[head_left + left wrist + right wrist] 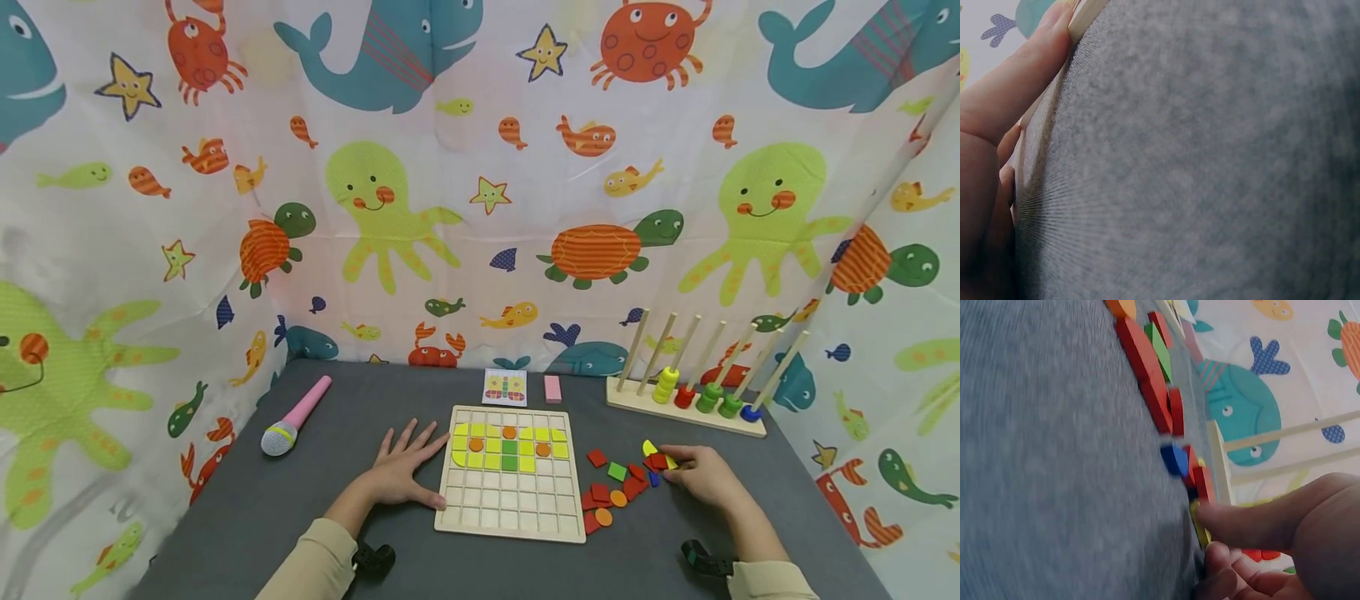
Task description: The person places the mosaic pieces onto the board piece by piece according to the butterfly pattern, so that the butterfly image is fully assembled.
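Note:
A wooden grid board (506, 502) lies in front of me, its upper rows filled with yellow tiles, orange discs and green squares. My left hand (401, 471) is spread flat beside it, thumb and index fingertip at the board's left edge. In the left wrist view the thumb (1019, 81) touches the wooden rim. At the right, my right hand (705, 475) pinches a yellow tile (1200, 525) between thumb and fingers, low over the table. Beside those fingertips lie a red tile (1204, 484), a small blue piece (1174, 460) and a rounded yellow piece (648, 448).
Loose red tiles (600, 492), a green tile (617, 472) and orange discs (603, 517) lie right of the board. Behind it are a pattern card (504, 388) and a pink block (552, 389). A peg stand (686, 407) with rings stands back right; a toy microphone (292, 419) lies left.

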The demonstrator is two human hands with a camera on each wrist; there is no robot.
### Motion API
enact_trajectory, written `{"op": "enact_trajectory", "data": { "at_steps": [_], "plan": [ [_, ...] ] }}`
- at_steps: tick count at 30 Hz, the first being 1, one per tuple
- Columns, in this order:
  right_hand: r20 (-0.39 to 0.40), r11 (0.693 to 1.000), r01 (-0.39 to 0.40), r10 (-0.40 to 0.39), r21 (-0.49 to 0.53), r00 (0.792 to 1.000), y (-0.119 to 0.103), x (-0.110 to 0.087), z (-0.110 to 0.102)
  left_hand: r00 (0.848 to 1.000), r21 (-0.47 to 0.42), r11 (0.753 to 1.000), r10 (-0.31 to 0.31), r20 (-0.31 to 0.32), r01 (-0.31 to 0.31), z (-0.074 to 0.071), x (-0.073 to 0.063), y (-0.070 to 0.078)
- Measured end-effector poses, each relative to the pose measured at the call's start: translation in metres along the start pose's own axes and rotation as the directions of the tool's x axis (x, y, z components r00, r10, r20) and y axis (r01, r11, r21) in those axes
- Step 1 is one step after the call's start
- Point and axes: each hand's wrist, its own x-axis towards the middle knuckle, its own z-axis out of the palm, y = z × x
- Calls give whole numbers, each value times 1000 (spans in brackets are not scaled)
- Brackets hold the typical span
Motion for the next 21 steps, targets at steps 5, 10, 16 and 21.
{"op": "enact_trajectory", "data": {
  "at_steps": [5, 10, 16, 21],
  "plan": [
    [-35, 1000, 2, -3, -14, 999, 9, -2, -3, 1000, -7, 1000, -7, 12, 7, 1, 1, -1],
    [-90, 999, -29, 26, -34, 996, 13, -2, -4, 1000, 0, 1000, -6, 12, 6, 2, 1, -2],
    [-155, 999, -17, 12, -31, 988, 10, -3, -6, 1000, 17, 1000, -2, -6, 2, 3, 1, -1],
    [-164, 999, -28, 25, -21, 986, 7, -5, -7, 1000, 23, 1000, 3, -9, -3, 3, 1, 0]
  ]
}}
